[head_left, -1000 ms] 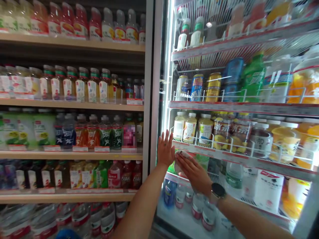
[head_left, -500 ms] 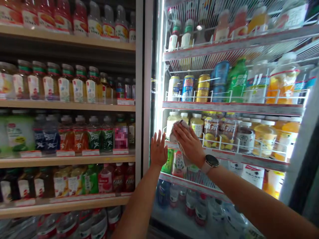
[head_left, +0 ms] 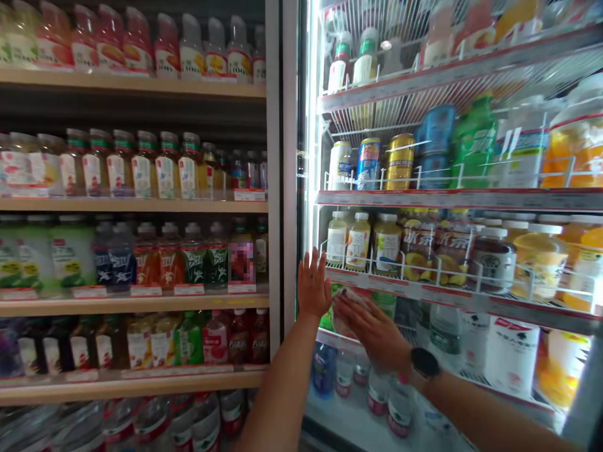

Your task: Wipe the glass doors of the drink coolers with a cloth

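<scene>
My left hand (head_left: 315, 290) lies flat at the left edge of the lit fridge's glass door (head_left: 308, 213), fingers pointing up and a little apart. It holds nothing. To its right, my right hand (head_left: 372, 326) presses a pale cloth (head_left: 341, 323) to the glass, partly hiding it under the fingers. A dark round watch (head_left: 424, 361) is on my right wrist. Behind the glass, just above my right hand, small bottles with white caps (head_left: 387, 243) stand on a wire-fronted shelf. The drinks directly behind the cloth are mostly hidden.
A dark door frame (head_left: 288, 188) separates the fridge from wooden shelves (head_left: 141, 306) of bottled drinks at left. Inside the fridge are cans (head_left: 399, 161), a green bottle (head_left: 475, 141) and large orange drinks (head_left: 577, 144). More bottles (head_left: 377, 392) stand at the bottom.
My right hand has moved down the glass with the cloth, from the white-capped bottles to below their shelf edge. My left hand keeps its place on the door. The view has shifted slightly left.
</scene>
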Available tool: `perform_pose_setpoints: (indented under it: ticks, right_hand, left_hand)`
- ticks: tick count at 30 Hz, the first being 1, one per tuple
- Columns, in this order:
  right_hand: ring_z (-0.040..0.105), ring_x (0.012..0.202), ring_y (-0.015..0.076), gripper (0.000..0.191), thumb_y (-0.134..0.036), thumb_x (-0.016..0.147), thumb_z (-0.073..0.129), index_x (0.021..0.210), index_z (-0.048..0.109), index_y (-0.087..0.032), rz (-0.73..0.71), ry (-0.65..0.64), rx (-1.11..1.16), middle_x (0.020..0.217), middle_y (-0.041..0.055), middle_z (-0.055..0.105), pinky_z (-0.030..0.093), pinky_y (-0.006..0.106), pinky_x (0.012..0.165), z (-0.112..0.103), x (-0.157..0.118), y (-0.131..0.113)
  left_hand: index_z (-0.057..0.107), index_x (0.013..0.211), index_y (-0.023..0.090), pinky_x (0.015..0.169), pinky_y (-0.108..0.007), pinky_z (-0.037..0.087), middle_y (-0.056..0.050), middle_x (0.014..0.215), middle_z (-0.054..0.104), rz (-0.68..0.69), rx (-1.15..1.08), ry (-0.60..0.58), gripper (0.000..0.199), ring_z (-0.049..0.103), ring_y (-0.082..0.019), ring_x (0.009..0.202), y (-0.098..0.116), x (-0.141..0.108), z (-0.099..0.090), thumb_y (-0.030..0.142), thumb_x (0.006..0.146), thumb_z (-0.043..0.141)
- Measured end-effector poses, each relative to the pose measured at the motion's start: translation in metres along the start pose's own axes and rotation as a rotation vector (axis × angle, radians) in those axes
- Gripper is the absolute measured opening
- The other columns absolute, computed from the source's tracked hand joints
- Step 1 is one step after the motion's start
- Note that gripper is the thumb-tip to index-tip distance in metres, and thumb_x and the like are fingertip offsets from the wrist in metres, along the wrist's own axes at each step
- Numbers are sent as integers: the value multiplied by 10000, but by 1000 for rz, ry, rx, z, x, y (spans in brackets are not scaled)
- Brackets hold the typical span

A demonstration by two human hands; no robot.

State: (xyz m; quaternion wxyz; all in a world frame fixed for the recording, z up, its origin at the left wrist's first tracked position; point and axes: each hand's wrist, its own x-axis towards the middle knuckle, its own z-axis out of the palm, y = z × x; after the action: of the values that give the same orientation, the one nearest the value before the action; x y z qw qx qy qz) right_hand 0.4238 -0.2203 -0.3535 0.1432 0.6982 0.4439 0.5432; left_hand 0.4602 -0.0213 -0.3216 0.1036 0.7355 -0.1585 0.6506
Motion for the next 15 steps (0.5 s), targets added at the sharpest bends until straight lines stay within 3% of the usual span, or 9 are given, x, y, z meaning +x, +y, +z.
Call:
perform_pose_setpoints:
  ticks: [5,8,11,15]
  right_hand:
    - [237,1498,209,588,-124,965,406,1542,302,-164,171,72,-11,1582,65,378,123,475,1249,-29,82,72]
    - [248,1493,228,620,-151,974,420,1567,238,-170,238,138,-17,1590,88,357,106,498,1249,-37,109,92]
    - [275,1480,238,640,-153,966,433,1570,223,-151,252,133,-20,1587,95,361,140,495,1244,-35,106,83]
    - [318,1458,232,625,-121,940,436,1548,292,-143,211,55,-21,1576,89,382,191,470,1232,-23,75,48]
  left_hand:
    - [113,1579,210,1225,-511,219,-92,1642,182,-11,-21,-5,584,95,-257,1526,1,1,-1,311,1025,269]
    - [105,1580,213,1218,-517,235,-95,1639,194,-19,-28,-21,589,101,-263,1525,2,1,-2,305,1023,275]
    - [91,1580,214,1214,-520,245,-99,1638,197,-22,-15,-35,593,106,-265,1524,3,0,-3,309,1023,269]
    - [89,1581,209,1216,-522,239,-100,1640,191,-18,-9,-37,593,104,-266,1524,2,-1,-1,335,1025,250]
